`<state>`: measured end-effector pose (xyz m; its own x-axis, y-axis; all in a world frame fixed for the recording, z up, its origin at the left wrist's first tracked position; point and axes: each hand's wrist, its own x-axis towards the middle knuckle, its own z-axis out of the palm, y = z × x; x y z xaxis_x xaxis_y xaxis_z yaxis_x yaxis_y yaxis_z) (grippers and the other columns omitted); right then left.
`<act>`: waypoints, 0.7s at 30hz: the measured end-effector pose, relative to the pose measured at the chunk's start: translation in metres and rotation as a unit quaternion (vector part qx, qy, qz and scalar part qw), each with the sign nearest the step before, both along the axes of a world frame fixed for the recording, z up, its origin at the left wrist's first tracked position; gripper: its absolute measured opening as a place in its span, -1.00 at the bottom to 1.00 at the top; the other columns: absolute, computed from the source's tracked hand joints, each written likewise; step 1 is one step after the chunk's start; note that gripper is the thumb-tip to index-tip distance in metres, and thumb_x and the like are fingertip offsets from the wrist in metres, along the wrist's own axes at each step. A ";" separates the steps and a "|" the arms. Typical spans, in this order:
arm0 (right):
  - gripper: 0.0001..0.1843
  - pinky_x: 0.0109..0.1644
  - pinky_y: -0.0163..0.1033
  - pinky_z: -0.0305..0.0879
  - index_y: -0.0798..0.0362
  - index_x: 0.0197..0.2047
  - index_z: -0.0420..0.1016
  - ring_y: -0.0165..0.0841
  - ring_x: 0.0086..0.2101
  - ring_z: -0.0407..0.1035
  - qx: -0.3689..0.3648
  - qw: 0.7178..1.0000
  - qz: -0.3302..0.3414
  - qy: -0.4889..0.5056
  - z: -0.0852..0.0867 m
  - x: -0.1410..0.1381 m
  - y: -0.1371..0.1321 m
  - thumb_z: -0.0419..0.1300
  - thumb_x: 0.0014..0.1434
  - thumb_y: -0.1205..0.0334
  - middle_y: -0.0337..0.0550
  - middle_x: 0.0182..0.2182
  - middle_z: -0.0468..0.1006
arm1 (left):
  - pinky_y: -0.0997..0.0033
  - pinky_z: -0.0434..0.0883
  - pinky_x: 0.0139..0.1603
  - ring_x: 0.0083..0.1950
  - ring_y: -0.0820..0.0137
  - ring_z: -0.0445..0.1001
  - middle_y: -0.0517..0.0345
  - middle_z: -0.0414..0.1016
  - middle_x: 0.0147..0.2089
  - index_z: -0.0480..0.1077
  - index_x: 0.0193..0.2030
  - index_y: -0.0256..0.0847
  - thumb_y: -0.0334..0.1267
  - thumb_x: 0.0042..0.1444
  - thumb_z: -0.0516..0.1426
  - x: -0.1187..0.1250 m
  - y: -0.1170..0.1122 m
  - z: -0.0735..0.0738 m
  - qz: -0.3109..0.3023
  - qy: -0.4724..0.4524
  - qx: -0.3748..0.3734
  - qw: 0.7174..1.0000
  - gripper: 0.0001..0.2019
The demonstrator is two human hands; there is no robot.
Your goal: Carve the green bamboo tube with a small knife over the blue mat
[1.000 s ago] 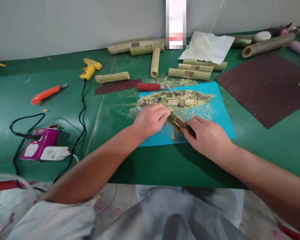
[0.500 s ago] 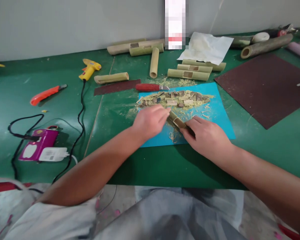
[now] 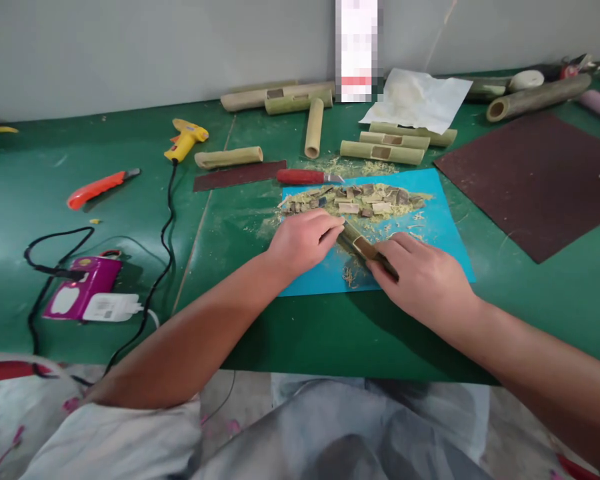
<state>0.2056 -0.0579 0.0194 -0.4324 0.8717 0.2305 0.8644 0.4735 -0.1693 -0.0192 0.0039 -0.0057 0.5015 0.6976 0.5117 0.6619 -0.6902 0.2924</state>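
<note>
A short bamboo tube (image 3: 357,239) with a rectangular opening cut in its side lies slantwise between my hands, over a blue sheet (image 3: 440,220). My left hand (image 3: 305,241) is closed on its far left end, thumb and fingers pinched there. Around its near right end, the fingers of my right hand (image 3: 420,270) are wrapped. Just beyond my hands sits a heap of bamboo chips and sawdust (image 3: 350,203). A red-handled carving knife (image 3: 303,177) lies at the sheet's far edge. Fine shavings (image 3: 353,275) are scattered below the tube.
More notched bamboo tubes (image 3: 381,153) lie behind the heap, beside white paper (image 3: 420,100). Brown sandpaper (image 3: 535,193) covers the right side. To the left are a yellow glue gun (image 3: 186,141), an orange utility knife (image 3: 100,189), and a purple power box (image 3: 93,283) with cords.
The whole view has shifted slightly, moving the scene a little to the right. Both hands keep hold of the bamboo tube, and more of its right end shows past my right fingers.
</note>
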 end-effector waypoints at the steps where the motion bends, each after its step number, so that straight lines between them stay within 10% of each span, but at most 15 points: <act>1: -0.68 -0.41 -0.22 0.00 0.09 -0.36 0.52 -0.38 -0.45 0.29 0.002 1.000 0.004 -0.003 0.000 0.001 0.000 0.06 0.35 0.15 -0.10 -0.42 0.49 | 0.46 0.51 -0.22 -0.24 0.37 0.61 0.04 0.65 -0.25 0.59 -0.14 -0.26 -0.26 0.36 0.12 0.001 0.000 0.001 0.002 0.002 0.000 1.000 -0.78; 21: -0.69 -0.39 -0.20 0.01 0.08 -0.27 0.61 -0.35 -0.41 0.35 -0.079 0.996 -0.041 0.002 0.002 0.002 0.005 0.06 0.33 0.17 -0.07 -0.32 0.59 | 0.43 0.52 -0.12 -0.19 0.40 0.61 0.05 0.65 -0.20 0.59 -0.12 -0.23 -0.27 0.35 0.12 0.006 0.002 0.002 -0.018 -0.057 -0.026 0.998 -0.80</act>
<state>0.2074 -0.0526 0.0219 -0.3576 0.9296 0.0899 0.8983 0.3687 -0.2390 -0.0137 0.0064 -0.0036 0.4665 0.7079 0.5304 0.5974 -0.6943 0.4013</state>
